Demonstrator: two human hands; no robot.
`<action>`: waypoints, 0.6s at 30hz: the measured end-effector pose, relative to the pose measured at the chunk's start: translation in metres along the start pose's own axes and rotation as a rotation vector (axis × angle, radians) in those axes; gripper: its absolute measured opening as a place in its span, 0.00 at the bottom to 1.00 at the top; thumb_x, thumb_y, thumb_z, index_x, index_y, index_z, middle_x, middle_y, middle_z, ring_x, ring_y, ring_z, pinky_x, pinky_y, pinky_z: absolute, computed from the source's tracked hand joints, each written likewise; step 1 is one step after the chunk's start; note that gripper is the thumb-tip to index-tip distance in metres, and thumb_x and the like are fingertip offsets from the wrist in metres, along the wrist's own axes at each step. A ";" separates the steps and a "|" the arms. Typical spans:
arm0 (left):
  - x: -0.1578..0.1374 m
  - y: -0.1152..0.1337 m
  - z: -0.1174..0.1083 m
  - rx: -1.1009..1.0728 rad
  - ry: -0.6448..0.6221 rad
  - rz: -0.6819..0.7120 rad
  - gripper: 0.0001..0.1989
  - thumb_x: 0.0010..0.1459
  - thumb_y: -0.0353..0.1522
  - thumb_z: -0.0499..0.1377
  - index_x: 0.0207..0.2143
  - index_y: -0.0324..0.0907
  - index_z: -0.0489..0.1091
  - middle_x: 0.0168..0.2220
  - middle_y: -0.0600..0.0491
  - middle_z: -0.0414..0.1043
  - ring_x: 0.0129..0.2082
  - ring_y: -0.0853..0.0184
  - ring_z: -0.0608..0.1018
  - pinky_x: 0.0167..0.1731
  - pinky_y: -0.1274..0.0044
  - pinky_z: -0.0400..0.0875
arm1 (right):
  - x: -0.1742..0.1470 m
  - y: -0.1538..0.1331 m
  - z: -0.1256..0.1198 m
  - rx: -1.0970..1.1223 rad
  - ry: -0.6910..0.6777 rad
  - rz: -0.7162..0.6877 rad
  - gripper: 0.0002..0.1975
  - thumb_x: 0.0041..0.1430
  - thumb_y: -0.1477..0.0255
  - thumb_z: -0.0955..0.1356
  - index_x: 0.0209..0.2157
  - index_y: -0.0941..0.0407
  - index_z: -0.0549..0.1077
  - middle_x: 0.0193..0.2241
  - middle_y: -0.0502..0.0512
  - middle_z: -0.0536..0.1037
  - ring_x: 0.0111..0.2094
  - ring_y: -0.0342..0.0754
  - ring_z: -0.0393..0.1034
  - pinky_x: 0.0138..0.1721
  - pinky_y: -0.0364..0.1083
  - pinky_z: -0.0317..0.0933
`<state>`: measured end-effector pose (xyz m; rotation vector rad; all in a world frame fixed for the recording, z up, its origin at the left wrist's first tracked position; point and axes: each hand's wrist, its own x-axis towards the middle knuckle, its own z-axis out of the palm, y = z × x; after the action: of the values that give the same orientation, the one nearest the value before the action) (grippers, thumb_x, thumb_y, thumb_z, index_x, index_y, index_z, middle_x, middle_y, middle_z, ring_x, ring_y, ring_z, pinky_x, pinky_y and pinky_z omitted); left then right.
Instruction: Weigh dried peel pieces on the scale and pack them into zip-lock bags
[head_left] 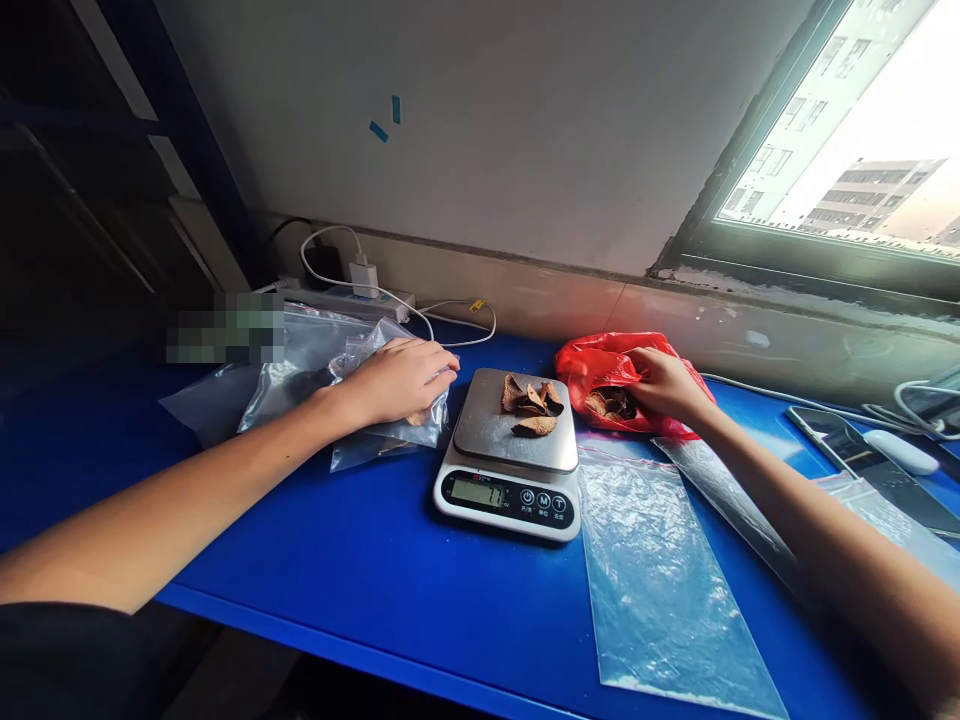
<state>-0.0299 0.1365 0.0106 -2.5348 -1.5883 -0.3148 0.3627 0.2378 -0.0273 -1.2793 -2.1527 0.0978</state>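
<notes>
From where I stood, the scale (476, 430) sat on the blue table (315, 590) with a few curled, dry brown pieces (535, 428) on its metal plate, most of them bunched toward the far right part and one lying nearer the display (476, 493), whose digits looked like two sevens. Just right of the scale, the right hand (664, 380) was at the red bag (600, 352), its fingertips hidden by folds of plastic, so I could not tell whether they pinched the rim or a piece inside; more brown pieces (611, 404) showed in the bag's mouth. Left of the scale, the left hand (409, 380) lay over a crumpled clear bag (435, 425), fingers bent, and I could not tell whether it gripped the plastic or only rested there. A flat clear bag (667, 580) lay beside the scale, to its right and nearer the person. To my mind, good handling here called for picking out one piece at a time, setting it lightly toward the plate's middle, keeping both hands and the loose plastic off the plate, and letting the digits settle before reading them.
</notes>
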 end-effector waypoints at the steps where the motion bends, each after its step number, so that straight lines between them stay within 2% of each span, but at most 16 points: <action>1: 0.000 0.000 0.000 -0.002 -0.001 0.001 0.22 0.65 0.38 0.44 0.48 0.40 0.74 0.50 0.45 0.77 0.51 0.55 0.77 0.55 0.61 0.67 | 0.002 0.001 -0.005 0.015 0.011 0.025 0.14 0.48 0.73 0.65 0.38 0.55 0.76 0.36 0.57 0.80 0.37 0.52 0.74 0.41 0.51 0.68; 4: 0.000 0.000 0.000 -0.007 0.001 -0.003 0.22 0.65 0.38 0.44 0.48 0.40 0.74 0.51 0.45 0.77 0.51 0.54 0.77 0.56 0.61 0.66 | 0.009 0.007 -0.023 0.190 0.070 0.189 0.12 0.50 0.72 0.67 0.38 0.55 0.76 0.33 0.57 0.80 0.31 0.49 0.73 0.34 0.49 0.67; 7: 0.000 0.000 -0.001 -0.009 0.000 -0.010 0.22 0.65 0.39 0.44 0.48 0.41 0.74 0.51 0.46 0.77 0.51 0.54 0.77 0.56 0.61 0.66 | 0.012 0.010 -0.037 0.478 0.050 0.325 0.16 0.47 0.73 0.71 0.41 0.56 0.76 0.32 0.57 0.80 0.30 0.48 0.72 0.33 0.48 0.66; 9: 0.000 0.000 -0.001 -0.008 -0.004 -0.012 0.22 0.66 0.39 0.44 0.48 0.42 0.74 0.51 0.47 0.77 0.51 0.55 0.77 0.56 0.61 0.67 | 0.012 0.009 -0.041 0.569 -0.001 0.334 0.18 0.47 0.73 0.72 0.43 0.57 0.76 0.35 0.59 0.81 0.32 0.48 0.73 0.35 0.48 0.67; 12: 0.000 0.000 -0.001 -0.005 -0.005 -0.012 0.22 0.66 0.39 0.43 0.48 0.42 0.74 0.51 0.47 0.77 0.52 0.55 0.77 0.56 0.61 0.66 | 0.009 0.009 -0.039 0.602 -0.043 0.361 0.15 0.48 0.73 0.72 0.41 0.59 0.78 0.38 0.63 0.81 0.33 0.50 0.74 0.38 0.50 0.68; 18: 0.000 0.001 -0.001 -0.001 -0.008 -0.012 0.23 0.65 0.39 0.44 0.48 0.41 0.74 0.51 0.46 0.77 0.52 0.54 0.76 0.57 0.61 0.66 | 0.007 0.014 -0.032 0.611 -0.038 0.369 0.09 0.50 0.70 0.71 0.34 0.59 0.78 0.35 0.62 0.81 0.32 0.50 0.75 0.37 0.49 0.69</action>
<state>-0.0288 0.1361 0.0119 -2.5307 -1.6074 -0.3077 0.3886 0.2428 -0.0033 -1.2745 -1.6867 0.8648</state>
